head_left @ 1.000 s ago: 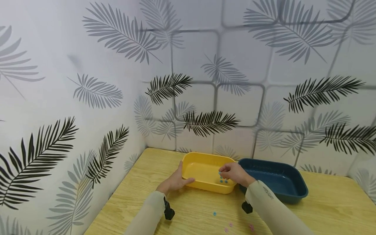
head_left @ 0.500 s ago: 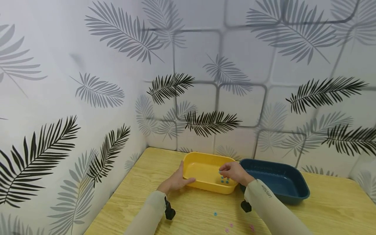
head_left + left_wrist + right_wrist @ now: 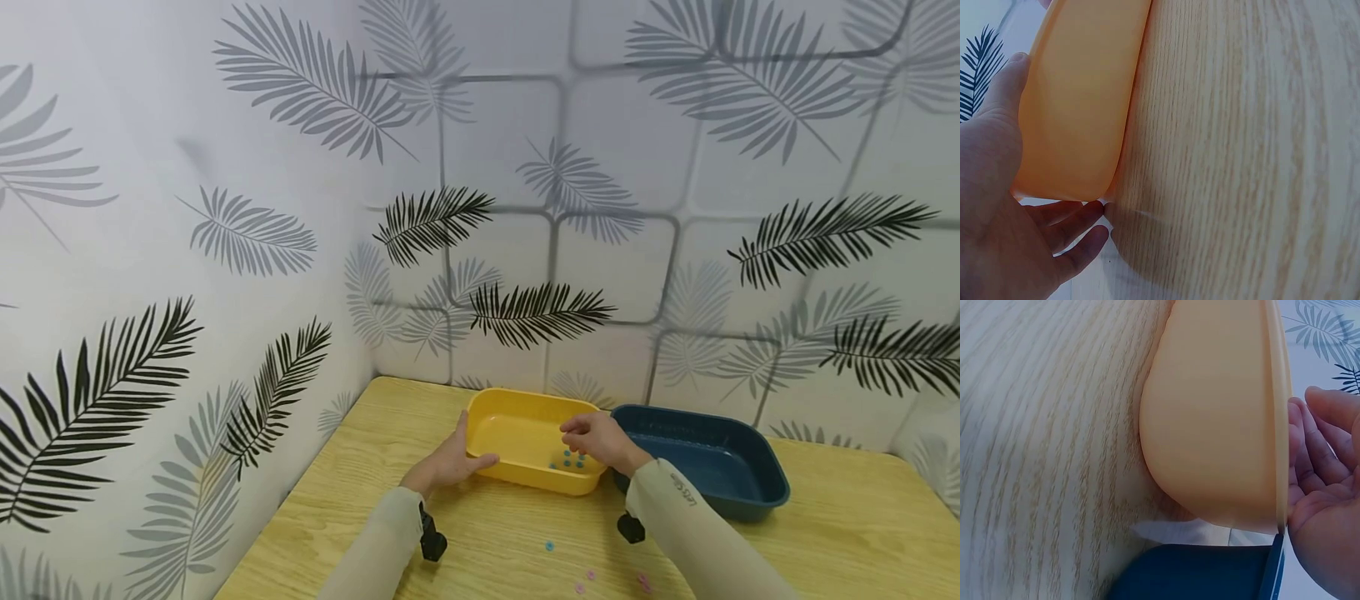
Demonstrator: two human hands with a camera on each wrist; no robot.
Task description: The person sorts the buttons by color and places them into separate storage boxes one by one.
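White wall, printed with grey and black fronds (image 3: 255, 229), rose to the left of the yellow tray (image 3: 517, 475), with a bare strip of wooden table (image 3: 360, 450) lying between the two. At the yellow tray's left end, the left hand (image 3: 444, 462) grasped it, thumb over the near rim and fingers about the end wall. A black device (image 3: 431, 537) sat at that wrist, nearer the person than the yellow tray.

Inside the yellow tray, small blue pieces (image 3: 567, 463) were grouped near its right end, close to the near wall; the floor to their left was open. Out on the table, nearer the person than the yellow tray, lay one loose blue piece (image 3: 549, 546), with a few pink pieces (image 3: 590, 575) farther out to its right.

Above the grouped pieces hung the right hand (image 3: 603, 442), fingers bent, its base close by the yellow tray's rim; whether anything was held between its fingertips could not be told. To the right of the yellow tray stood a dark blue tray (image 3: 701, 462), their rims touching or nearly so, leaving little gap there. Beyond it, open tabletop ran on rightward.
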